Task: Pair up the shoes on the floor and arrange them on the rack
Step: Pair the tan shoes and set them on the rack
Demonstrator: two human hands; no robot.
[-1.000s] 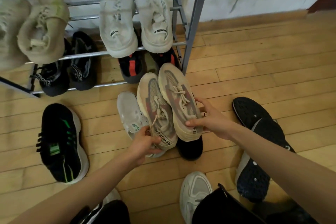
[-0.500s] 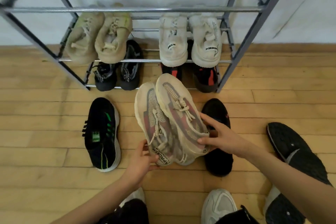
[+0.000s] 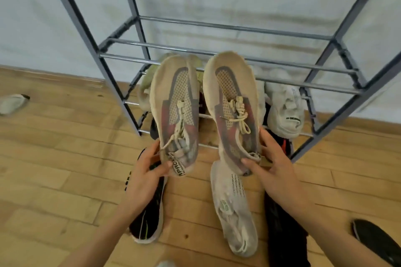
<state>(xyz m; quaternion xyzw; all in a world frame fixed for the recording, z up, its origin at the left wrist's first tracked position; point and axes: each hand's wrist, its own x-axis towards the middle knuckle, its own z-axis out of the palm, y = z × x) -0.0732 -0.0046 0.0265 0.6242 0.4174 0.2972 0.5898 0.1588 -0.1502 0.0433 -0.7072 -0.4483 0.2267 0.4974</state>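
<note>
From the head view, two hands hold up a pair of beige shoes in front of a metal shoe rack (image 3: 338, 34). The left hand (image 3: 145, 173) is closed around the heel of the left beige shoe (image 3: 176, 112), with the thumb on top near the tongue tag. The right hand (image 3: 271, 162) is closed around the heel of the right beige shoe (image 3: 233, 106), with the thumb on the near side and the fingers on the far side. Both shoes point toes up toward the rack, side by side with a small gap between them. They are in the air, not on the rack and not on the floor.

Behind them, a white shoe (image 3: 284, 108) sits on a lower shelf of the rack on the right. A pale greenish shoe (image 3: 147, 82) peeks out behind the left beige shoe.

On the wooden floor (image 3: 54, 158), a black shoe with a green stripe (image 3: 149, 219) lies under the left hand. A light grey shoe (image 3: 234, 212) lies between the two arms. Another black shoe (image 3: 375, 240) is at the bottom right edge. A small pale shoe (image 3: 13, 103) lies far off on the left, blurry.
</note>
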